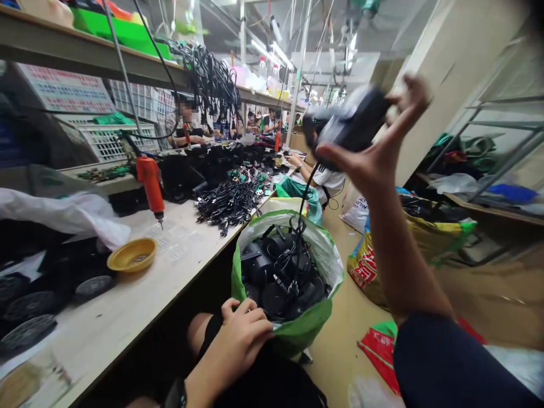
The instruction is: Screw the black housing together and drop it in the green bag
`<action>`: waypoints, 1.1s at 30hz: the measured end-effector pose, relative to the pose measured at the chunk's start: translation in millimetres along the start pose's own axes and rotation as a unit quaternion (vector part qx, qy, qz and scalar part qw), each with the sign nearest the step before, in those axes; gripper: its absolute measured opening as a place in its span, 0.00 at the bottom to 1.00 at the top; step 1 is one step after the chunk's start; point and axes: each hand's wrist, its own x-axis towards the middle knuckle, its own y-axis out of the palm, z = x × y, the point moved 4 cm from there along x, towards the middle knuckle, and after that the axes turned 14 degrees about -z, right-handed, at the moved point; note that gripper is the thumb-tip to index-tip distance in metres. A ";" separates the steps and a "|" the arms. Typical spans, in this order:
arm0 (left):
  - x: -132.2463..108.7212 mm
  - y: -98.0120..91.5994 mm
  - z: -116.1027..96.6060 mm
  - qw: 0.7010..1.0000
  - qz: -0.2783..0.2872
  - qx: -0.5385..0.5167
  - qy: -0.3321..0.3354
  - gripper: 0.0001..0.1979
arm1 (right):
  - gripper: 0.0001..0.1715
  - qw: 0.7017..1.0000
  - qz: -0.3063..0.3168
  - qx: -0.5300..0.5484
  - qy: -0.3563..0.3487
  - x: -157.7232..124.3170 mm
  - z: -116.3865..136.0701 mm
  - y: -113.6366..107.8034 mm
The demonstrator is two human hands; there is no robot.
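Note:
My right hand [365,147] is raised high and grips a black power adapter [352,119], which is blurred by motion. Its thin black cord [302,204] hangs down into a green-and-white woven sack [297,331] that stands open between my knees. The sack holds a heap of similar black adapters [276,272] with tangled cords. My left hand [242,340] is low, its fingers closed on the sack's green rim.
To the left runs a long workbench [127,317] with a yellow bowl [132,255], an orange electric screwdriver [150,184] hanging on a cord, and a pile of black cables [232,201]. Co-workers [187,127] sit farther along it. Filled sacks [408,260] stand on the floor to the right.

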 end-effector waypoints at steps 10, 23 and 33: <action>8.6 -16.3 -6.5 0.993 -0.110 -0.029 0.011 0.09 | 0.47 0.826 0.354 -0.376 0.227 -166.1 -141.3 -20.3; 61.0 -15.2 2.5 0.985 -0.165 -0.045 0.021 0.07 | 0.21 0.704 0.528 -0.424 0.213 -186.2 -135.9 -66.3; 59.0 -8.2 1.7 0.984 -0.174 -0.043 0.005 0.05 | 0.14 0.678 0.506 -0.508 0.163 -175.8 -103.0 -56.2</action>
